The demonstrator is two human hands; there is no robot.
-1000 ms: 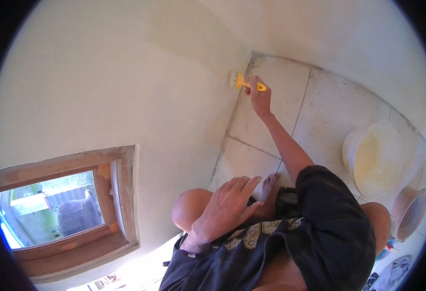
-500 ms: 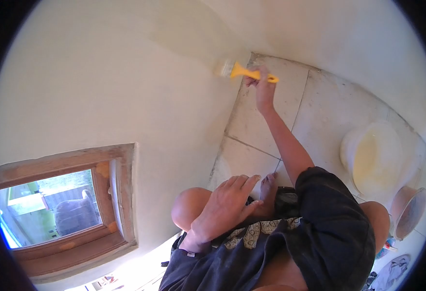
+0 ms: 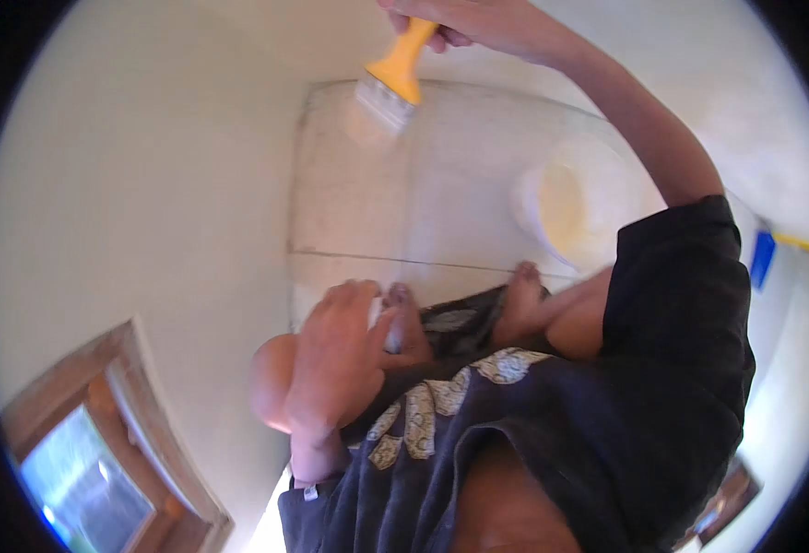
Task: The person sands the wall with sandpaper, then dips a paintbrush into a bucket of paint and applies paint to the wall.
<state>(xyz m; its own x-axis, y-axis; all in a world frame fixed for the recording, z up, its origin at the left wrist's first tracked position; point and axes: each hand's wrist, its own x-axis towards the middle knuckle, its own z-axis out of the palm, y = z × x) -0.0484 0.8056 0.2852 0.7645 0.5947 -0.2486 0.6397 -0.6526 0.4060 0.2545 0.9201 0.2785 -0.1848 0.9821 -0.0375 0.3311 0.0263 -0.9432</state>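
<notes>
At the top of the head view, my right hand [image 3: 460, 23] is closed around the yellow handle of a wide flat paintbrush [image 3: 395, 74]. Its bristles point downward, blurred by motion, in front of the floor tiles; whether they touch anything I cannot tell. My left hand [image 3: 335, 355] lies by my bent left knee [image 3: 273, 378], fingers extended and thumb apart, holding nothing that I can make out. A white bucket [image 3: 526, 207] with pale yellow liquid inside stands on the floor, below and to the right of the brush.
Pale walls [image 3: 165, 212] meet the tiled floor [image 3: 349, 203] at a corner. A wooden-framed window [image 3: 114, 396] is at lower left. On the right is a blue object [image 3: 762, 260] with a yellow handle. My bare feet [image 3: 524, 286] are on the floor.
My right hand has lifted the paintbrush away from the left wall, and its bristles now point down instead of left. The view has turned, shifting the bucket left and the window lower.
</notes>
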